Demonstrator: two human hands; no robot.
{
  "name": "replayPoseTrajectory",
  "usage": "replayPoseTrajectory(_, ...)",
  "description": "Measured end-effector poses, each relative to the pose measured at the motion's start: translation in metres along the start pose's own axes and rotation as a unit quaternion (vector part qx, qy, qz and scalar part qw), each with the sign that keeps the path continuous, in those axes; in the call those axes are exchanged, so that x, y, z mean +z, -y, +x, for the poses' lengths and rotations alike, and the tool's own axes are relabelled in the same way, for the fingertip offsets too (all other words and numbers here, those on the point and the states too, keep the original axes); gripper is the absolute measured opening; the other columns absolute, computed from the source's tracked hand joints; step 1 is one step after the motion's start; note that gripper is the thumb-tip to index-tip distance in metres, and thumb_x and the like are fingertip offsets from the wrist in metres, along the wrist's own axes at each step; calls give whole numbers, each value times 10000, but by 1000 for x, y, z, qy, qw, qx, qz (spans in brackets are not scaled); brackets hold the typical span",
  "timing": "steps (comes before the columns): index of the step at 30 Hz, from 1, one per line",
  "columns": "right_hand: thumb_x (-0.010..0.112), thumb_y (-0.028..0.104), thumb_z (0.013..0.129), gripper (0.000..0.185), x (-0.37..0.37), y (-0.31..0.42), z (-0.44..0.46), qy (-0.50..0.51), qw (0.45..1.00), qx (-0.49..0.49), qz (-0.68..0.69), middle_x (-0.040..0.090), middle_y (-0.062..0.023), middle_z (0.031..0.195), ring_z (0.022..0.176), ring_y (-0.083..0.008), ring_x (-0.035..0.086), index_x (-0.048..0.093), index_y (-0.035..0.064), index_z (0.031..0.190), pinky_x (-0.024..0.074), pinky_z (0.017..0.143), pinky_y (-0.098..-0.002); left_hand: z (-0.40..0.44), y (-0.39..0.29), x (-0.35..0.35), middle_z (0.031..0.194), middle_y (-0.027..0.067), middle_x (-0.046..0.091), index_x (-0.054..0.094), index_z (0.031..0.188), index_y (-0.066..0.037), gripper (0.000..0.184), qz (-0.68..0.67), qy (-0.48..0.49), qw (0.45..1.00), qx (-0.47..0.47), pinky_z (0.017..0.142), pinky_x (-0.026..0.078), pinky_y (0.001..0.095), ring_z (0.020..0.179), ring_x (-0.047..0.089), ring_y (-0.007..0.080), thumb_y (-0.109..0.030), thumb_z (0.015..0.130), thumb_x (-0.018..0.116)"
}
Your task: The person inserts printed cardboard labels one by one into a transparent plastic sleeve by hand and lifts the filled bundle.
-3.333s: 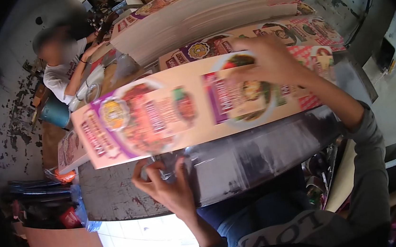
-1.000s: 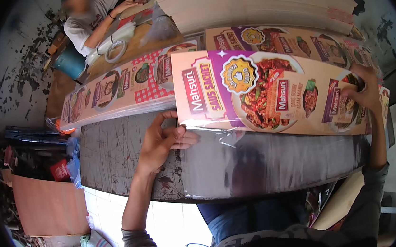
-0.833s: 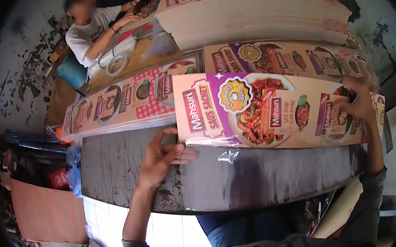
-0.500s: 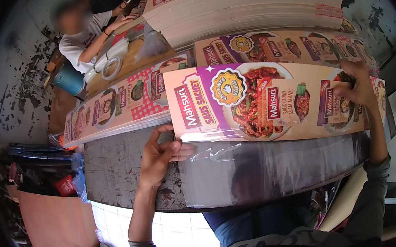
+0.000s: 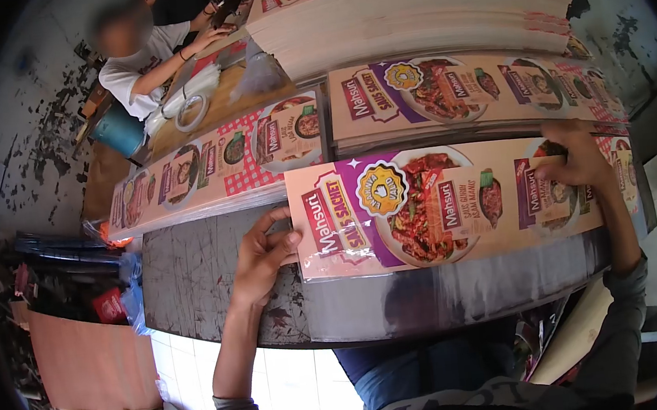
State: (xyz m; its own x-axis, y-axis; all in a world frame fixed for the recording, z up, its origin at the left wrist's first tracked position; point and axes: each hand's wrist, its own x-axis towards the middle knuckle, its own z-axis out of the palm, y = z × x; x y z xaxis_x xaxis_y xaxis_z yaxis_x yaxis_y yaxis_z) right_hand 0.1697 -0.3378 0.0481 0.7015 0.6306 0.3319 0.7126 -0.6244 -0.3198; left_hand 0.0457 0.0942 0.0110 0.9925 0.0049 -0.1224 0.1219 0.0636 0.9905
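A long printed card (image 5: 504,224) with food pictures and the words "Mahsuri Saus Sachet" lies in front of me, its left part glossy under clear plastic. My left hand (image 5: 264,257) is closed at the card's left edge, thumb and curled fingers against it. At the upper right, my right hand (image 5: 577,157) grips the card with the thumb on its face; the other fingers are partly hidden. Under the card's near edge lies a stack of clear plastic sleeves (image 5: 463,293) on the dark, scratched table (image 5: 209,280).
More printed cards lie in a left stack (image 5: 213,161) and a back stack (image 5: 468,89). Behind them rises a tall pile of cards (image 5: 414,27). Another person (image 5: 145,68) works at the far left, near a tape roll (image 5: 191,113) and a blue bucket (image 5: 117,132).
The printed card has come down toward me and now covers more of the plastic sleeves. My right hand has moved slightly down and left with it; the left hand has barely shifted.
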Motion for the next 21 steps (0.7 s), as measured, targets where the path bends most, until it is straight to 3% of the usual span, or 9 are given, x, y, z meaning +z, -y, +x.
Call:
replayPoseTrajectory(4, 757, 391, 575, 488, 4, -2, -1, -8, 1000, -19, -1, 458, -156, 596, 536, -332, 438, 480, -3, 656, 355, 508, -365, -1, 0, 1, 886, 172, 649, 428, 1148, 64, 365, -19, -8, 1000, -9, 706, 536, 270, 793, 642, 164, -58, 841, 584)
replayPoseTrajectory(12, 738, 463, 567, 535, 2, 5, -1, 99, 995, -26, 5, 459, -167, 588, 556, -359, 478, 459, 9, 609, 354, 501, -390, -6, -2, 0, 831, 161, 655, 422, 1154, 59, 375, -3, -3, 1000, -2, 680, 533, 264, 755, 644, 153, -35, 830, 586)
replayPoseTrajectory(15, 731, 487, 576, 539, -3, 14, 1, 172, 984, -7, -49, 479, -159, 603, 583, -361, 496, 478, 17, 645, 375, 537, -395, -12, -4, 6, 809, 161, 657, 419, 1161, 44, 396, 89, -14, 996, 22, 650, 525, 273, 751, 641, 155, -54, 823, 601)
replayPoseTrajectory(17, 737, 503, 550, 568, 2, 13, -7, 149, 986, -7, -73, 499, -156, 652, 619, -356, 497, 490, 20, 717, 382, 576, -391, -19, -9, 17, 797, 144, 656, 423, 1156, 21, 407, 301, -113, 943, 80, 632, 515, 298, 718, 647, 196, -90, 816, 618)
replayPoseTrajectory(18, 743, 519, 525, 612, 5, 14, -12, 128, 987, -6, -97, 518, -152, 701, 655, -351, 498, 502, 23, 789, 388, 615, -387, -21, -9, 23, 797, 144, 656, 423, 1156, 21, 407, 303, -113, 942, 83, 632, 515, 298, 718, 647, 196, -90, 816, 618)
replayPoseTrajectory(19, 743, 519, 525, 612, 3, 21, -15, 124, 987, -5, -98, 518, -152, 701, 655, -351, 498, 502, 23, 789, 388, 615, -387, -23, -8, 30, 823, 145, 650, 437, 1141, 12, 400, 407, -153, 887, 157, 633, 514, 304, 722, 647, 225, -101, 806, 625)
replayPoseTrajectory(20, 735, 515, 557, 638, -3, 33, -16, 138, 985, 45, -94, 528, -160, 831, 781, -355, 502, 505, 23, 891, 390, 693, -398, -27, -7, 38, 849, 147, 643, 451, 1126, 2, 394, 501, -190, 813, 227, 634, 512, 310, 726, 646, 254, -113, 796, 631)
replayPoseTrajectory(21, 727, 511, 588, 670, -8, 42, -19, 151, 980, 94, -91, 538, -167, 961, 908, -358, 506, 508, 23, 992, 391, 772, -409, -33, -10, 48, 1037, 186, 582, 487, 1093, -20, 395, 527, -212, 801, 189, 759, 496, 402, 895, 609, 332, -187, 777, 658)
